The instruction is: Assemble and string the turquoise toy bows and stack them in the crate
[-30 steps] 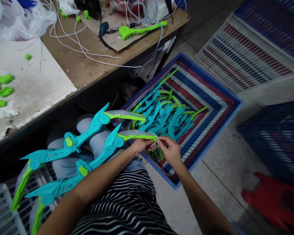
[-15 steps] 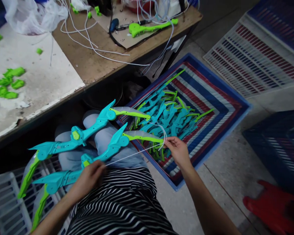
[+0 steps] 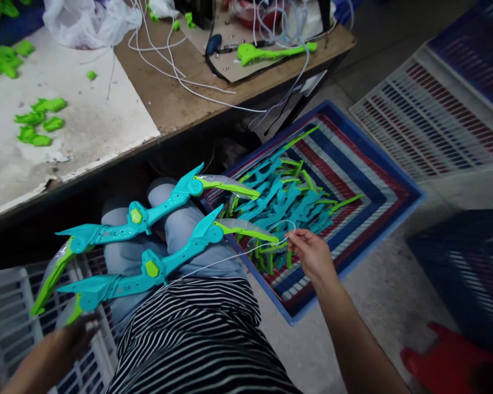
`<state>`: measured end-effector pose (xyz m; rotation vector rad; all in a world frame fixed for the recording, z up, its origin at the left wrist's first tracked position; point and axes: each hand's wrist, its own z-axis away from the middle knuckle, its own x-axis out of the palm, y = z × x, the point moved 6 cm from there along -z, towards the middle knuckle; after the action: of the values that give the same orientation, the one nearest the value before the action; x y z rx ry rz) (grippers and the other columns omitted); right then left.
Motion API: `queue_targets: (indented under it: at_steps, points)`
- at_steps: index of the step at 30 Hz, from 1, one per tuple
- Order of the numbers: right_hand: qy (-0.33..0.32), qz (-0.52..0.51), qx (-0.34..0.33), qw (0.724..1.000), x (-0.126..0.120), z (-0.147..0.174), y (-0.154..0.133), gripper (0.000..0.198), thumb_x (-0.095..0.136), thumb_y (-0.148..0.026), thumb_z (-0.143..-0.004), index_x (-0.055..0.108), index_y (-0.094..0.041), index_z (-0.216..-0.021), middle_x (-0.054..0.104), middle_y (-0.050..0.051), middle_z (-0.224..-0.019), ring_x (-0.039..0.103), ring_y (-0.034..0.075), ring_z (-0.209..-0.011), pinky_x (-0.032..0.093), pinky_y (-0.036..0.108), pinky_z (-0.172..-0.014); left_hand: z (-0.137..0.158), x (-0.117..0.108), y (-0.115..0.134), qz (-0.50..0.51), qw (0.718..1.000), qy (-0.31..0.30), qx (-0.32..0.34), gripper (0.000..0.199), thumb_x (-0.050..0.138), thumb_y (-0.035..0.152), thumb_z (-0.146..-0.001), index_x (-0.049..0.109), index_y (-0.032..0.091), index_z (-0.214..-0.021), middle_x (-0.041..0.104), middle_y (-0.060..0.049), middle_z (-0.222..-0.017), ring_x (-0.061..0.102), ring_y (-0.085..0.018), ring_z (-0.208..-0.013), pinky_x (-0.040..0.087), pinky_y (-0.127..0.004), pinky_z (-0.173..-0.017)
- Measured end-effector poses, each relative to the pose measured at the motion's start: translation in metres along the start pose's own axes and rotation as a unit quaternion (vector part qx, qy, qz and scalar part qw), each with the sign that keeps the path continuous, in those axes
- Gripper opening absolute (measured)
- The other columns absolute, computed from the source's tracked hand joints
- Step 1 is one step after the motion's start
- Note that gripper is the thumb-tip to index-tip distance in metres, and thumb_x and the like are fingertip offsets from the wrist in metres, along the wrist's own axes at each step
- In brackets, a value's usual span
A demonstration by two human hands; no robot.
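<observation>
Two turquoise and lime-green toy bows lie across my lap. The nearer toy bow [image 3: 176, 262] has a white string [image 3: 225, 259] running from its right tip back along its body. My right hand [image 3: 311, 253] is closed just beyond that tip, pinching the string, which makes a small loop there. My left hand [image 3: 66, 342] is smeared by motion beside the nearer bow's lower left limb; its fingers cannot be made out. The farther toy bow [image 3: 160, 210] rests on my knees, untouched by either hand.
A blue-rimmed striped crate [image 3: 378, 164] on the floor holds a pile of similar bows. On the workbench [image 3: 148, 117] lie green plastic parts [image 3: 41, 117], loose white cords and a screwdriver [image 3: 214, 44]. A white crate [image 3: 8, 306] stands at left, a red stool-like object [image 3: 447, 355] at lower right.
My left hand has moved down and left along the nearer bow, to its lower limb. My right hand has shifted slightly right, off the bow's tip, still pinching the string.
</observation>
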<state>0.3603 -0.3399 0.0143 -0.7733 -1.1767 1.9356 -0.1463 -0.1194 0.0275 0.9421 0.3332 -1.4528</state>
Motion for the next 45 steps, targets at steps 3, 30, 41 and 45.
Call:
queue_targets:
  at_steps: [3, 30, 41, 45]
  points:
    - [-0.027, -0.064, -0.012, 0.998, -0.002, -0.015, -0.022, 0.039, 0.081, -0.048, -0.057, 0.056, -0.022, -0.071, 0.062, -0.001, -0.067, 0.054, 0.011, -0.051, 0.045, 0.026, -0.047, -0.028, -0.041, 0.081, 0.049, 0.988, 0.123, 0.084, 0.043, 0.052, 0.067, -0.066, 0.066, 0.037, -0.092, 0.072, 0.006, -0.080, 0.068, -0.031, -0.077, 0.053, -0.038, -0.063]
    - [0.032, 0.226, -0.386, 0.894, 0.086, -0.048, -0.079, 0.011, 0.058, -0.031, -0.082, 0.059, -0.020, -0.082, 0.065, 0.001, -0.076, 0.061, 0.014, -0.065, 0.051, 0.028, -0.063, -0.168, 0.104, 0.364, 0.500, 0.809, -0.296, 0.085, 0.015, 0.053, 0.009, -0.086, 0.065, 0.009, -0.096, 0.064, -0.003, -0.065, 0.059, -0.010, -0.054, 0.046, -0.021, -0.057]
    - [-0.011, 0.333, -0.467, 0.819, 0.101, -0.043, -0.070, 0.012, 0.055, -0.030, -0.088, 0.061, -0.020, -0.093, 0.066, 0.007, -0.094, 0.062, 0.021, -0.089, 0.052, 0.034, -0.072, -0.163, 0.117, 0.389, 0.513, 0.755, -0.383, 0.138, 0.020, 0.068, 0.023, -0.081, 0.061, 0.008, -0.070, 0.064, -0.004, -0.060, 0.058, -0.008, -0.050, 0.047, -0.019, -0.056]
    - [-0.054, 0.334, -0.423, 0.841, 0.100, -0.049, -0.053, 0.038, 0.056, -0.038, -0.088, 0.053, -0.020, -0.121, 0.067, 0.008, -0.100, 0.064, 0.020, -0.084, 0.055, 0.034, -0.071, -0.162, 0.098, 0.365, 0.424, 0.841, -0.297, 0.158, 0.023, 0.064, 0.021, -0.081, 0.055, 0.012, -0.061, 0.061, -0.002, -0.054, 0.054, -0.009, -0.045, 0.043, -0.020, -0.050]
